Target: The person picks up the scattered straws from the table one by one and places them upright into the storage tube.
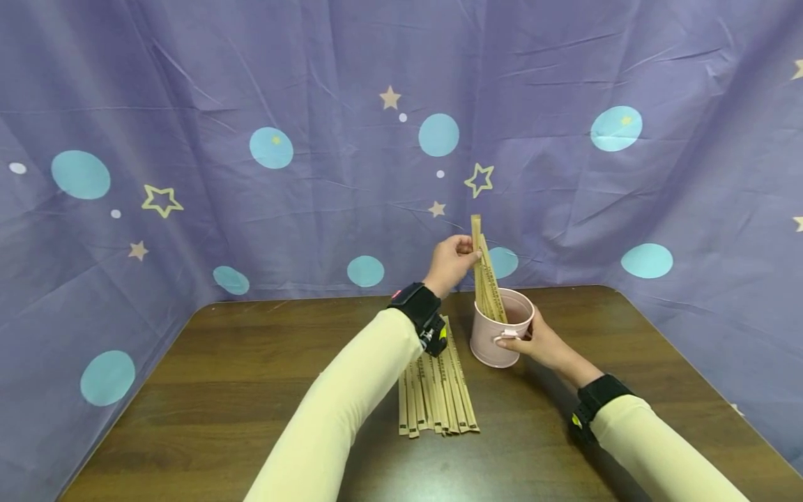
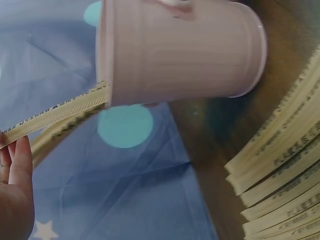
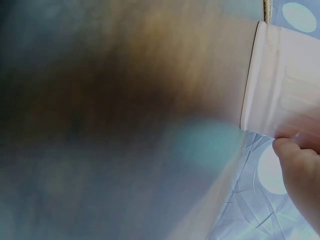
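Well, from my end the sticks (image 1: pixel 493 289) stand in the bucket (image 1: pixel 486 341), at nine o'clock of its mouth, tops leaning toward eleven. My left hand (image 1: pixel 453 263) pinches them high up, thumb against fingers with hardly any gap. My right hand (image 1: pixel 542 343) curls round the bucket at four o'clock, thumb by the handle (image 1: pixel 507 336). The bucket seems to rest on the table (image 1: pixel 263 390), and the pile (image 1: pixel 437 401) lies at its half past seven.

To do this well, I'd let the stick slide down along the inner wall and loosen the pinch only once its foot meets the bottom. The right hand should brace without squeezing, since a light bucket could tip toward ten under those tall tops. I'd lift the left wrist clear before swinging back to seven, so it doesn't drag the pile.

What I can't make out: whether the pinch has one stick or several, how deep their feet go, and the right fingers behind the bucket. The left wrist hides the pile's twelve o'clock end, and the right wrist view is mostly blur
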`<state>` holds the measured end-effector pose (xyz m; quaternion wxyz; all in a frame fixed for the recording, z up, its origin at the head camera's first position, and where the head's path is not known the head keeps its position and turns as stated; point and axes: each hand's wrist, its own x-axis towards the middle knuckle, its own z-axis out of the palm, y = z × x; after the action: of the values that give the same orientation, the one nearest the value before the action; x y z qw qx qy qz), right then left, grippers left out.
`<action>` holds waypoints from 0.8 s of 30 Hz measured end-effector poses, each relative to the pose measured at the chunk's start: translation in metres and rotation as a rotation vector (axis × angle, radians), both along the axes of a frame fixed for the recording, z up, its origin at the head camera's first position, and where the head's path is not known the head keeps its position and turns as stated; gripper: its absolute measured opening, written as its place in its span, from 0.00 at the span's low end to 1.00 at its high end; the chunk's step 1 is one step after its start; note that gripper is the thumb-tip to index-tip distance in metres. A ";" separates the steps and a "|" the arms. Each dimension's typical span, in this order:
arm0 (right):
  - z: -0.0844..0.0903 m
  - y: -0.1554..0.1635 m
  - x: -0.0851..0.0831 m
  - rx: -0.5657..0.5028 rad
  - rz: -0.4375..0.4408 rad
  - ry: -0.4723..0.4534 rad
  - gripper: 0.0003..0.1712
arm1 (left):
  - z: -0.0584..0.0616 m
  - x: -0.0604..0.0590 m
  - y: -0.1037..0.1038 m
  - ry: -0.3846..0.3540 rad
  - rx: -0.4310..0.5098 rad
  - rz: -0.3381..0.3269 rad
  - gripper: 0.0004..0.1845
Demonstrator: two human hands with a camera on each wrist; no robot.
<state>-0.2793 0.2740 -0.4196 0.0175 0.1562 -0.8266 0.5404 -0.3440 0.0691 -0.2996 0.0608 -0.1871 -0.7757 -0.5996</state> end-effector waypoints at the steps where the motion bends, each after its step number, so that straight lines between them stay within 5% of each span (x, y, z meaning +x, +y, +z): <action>1: 0.000 0.000 0.000 0.001 -0.001 -0.001 0.54 | -0.003 0.000 0.000 -0.010 -0.003 0.002 0.16; 10: -0.002 0.002 -0.001 0.028 0.003 0.012 0.53 | -0.026 0.004 0.002 -0.054 -0.016 0.001 0.15; 24: -0.002 0.001 0.000 0.005 0.019 0.033 0.54 | -0.039 0.005 0.002 -0.077 -0.090 0.002 0.18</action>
<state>-0.2790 0.2751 -0.4215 0.0256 0.1728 -0.8261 0.5358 -0.3388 0.0707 -0.3390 0.0230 -0.1656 -0.8037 -0.5710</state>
